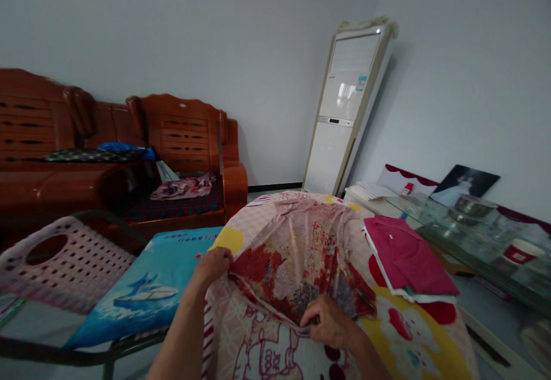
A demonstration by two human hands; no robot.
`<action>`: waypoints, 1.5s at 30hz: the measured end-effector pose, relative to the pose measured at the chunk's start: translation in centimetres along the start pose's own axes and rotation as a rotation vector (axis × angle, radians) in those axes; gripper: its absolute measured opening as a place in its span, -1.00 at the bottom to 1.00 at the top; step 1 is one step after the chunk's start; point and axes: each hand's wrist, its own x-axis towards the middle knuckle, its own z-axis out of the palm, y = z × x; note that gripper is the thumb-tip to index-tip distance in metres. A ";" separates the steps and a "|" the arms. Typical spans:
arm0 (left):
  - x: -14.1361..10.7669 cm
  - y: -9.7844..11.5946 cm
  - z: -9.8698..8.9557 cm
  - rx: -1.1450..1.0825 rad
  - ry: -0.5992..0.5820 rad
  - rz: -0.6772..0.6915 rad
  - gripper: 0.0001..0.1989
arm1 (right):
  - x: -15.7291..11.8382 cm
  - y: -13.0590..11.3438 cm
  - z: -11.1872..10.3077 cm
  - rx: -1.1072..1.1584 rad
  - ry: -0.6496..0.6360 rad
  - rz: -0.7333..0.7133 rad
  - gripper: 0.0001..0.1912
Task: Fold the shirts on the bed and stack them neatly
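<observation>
A pink shirt with a red, brown and grey floral pattern lies spread on a round table with a patterned cover. At its left lower corner my left hand is closed on the fabric. My right hand pinches the near hem, right of the middle. Between the two hands the hem runs slantwise, pulled fairly straight. To the right rests a stack of folded clothes, magenta on top with white and pale green layers beneath.
Left of the table stands a chair with a blue boat-print cushion and a pink woven back. A wooden sofa lines the wall. Behind is a tall air conditioner. A glass shelf holding bowls borders the right side.
</observation>
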 end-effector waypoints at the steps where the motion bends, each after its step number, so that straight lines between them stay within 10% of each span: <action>1: 0.0 -0.1 -0.5 0.007 -0.004 0.019 -0.78 | 0.0 0.1 0.0 0.026 -0.011 0.010 -0.64; 14: -1.0 4.0 4.0 0.205 0.181 0.008 -0.78 | -0.3 0.0 -0.3 0.052 -0.014 0.048 -0.68; 22: -0.3 -1.7 0.8 0.177 -0.004 0.012 -0.92 | -0.5 -0.9 -0.4 0.057 -0.031 -0.028 -0.76; 26: 0.0 -1.0 -0.1 0.194 -0.028 0.003 -0.84 | -0.2 -0.9 -0.9 0.084 -0.010 0.007 -0.74; 36: 10.9 10.8 3.1 0.037 0.218 0.075 -0.70 | 2.1 2.0 -0.1 0.253 0.325 0.138 -0.68; 45: 16.8 11.6 6.0 0.028 0.137 -0.034 -0.68 | 2.3 2.9 1.3 0.264 0.391 0.161 -0.73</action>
